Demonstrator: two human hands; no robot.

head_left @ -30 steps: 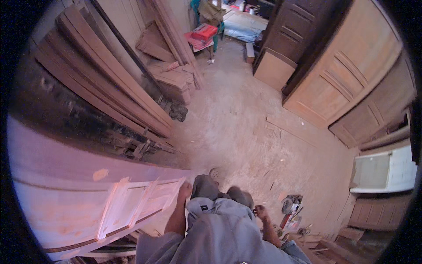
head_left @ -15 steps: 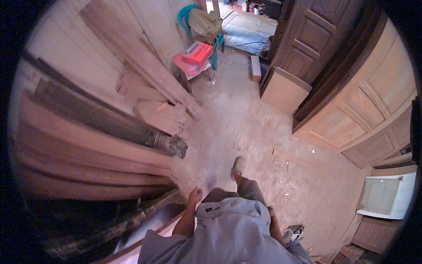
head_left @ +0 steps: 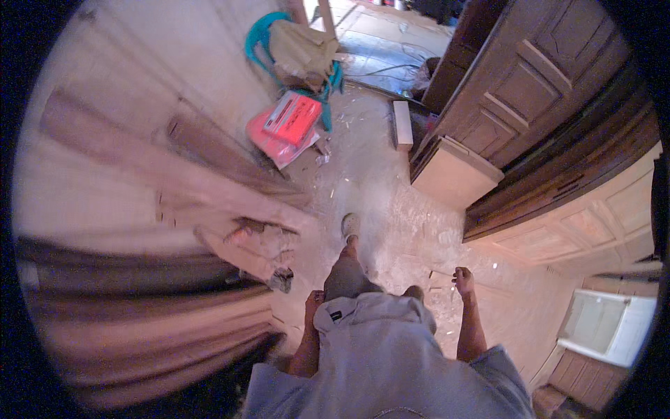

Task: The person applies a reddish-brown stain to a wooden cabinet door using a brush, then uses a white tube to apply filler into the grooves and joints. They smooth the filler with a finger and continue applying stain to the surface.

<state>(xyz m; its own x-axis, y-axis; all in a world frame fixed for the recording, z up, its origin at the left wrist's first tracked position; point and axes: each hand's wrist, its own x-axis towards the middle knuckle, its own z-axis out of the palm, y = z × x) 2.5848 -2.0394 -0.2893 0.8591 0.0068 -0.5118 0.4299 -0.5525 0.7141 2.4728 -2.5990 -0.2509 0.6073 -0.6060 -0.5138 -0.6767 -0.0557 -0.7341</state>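
My left hand (head_left: 314,299) hangs at the side of my grey shirt (head_left: 377,349), fingers curled; whether it holds anything is hidden. My right hand (head_left: 462,278) is out to the right over the pale, dusty floor (head_left: 377,181), fingers loosely bent and apart, nothing visible in it. One foot in a light clog (head_left: 349,225) is stepped forward below me.
Planks (head_left: 105,133) lean along the left. A red box (head_left: 293,115) sits beside a teal plastic chair (head_left: 258,45) with cloth on it. Wooden doors (head_left: 523,84) and a panel (head_left: 453,174) lean right. A tiled doorway (head_left: 384,49) lies ahead; a white cabinet (head_left: 607,325) stands lower right.
I have walked forward, toward the doorway and chair; the pinkish door at my left has left view. The other foot now leads, and my right hand has swung out from my body.
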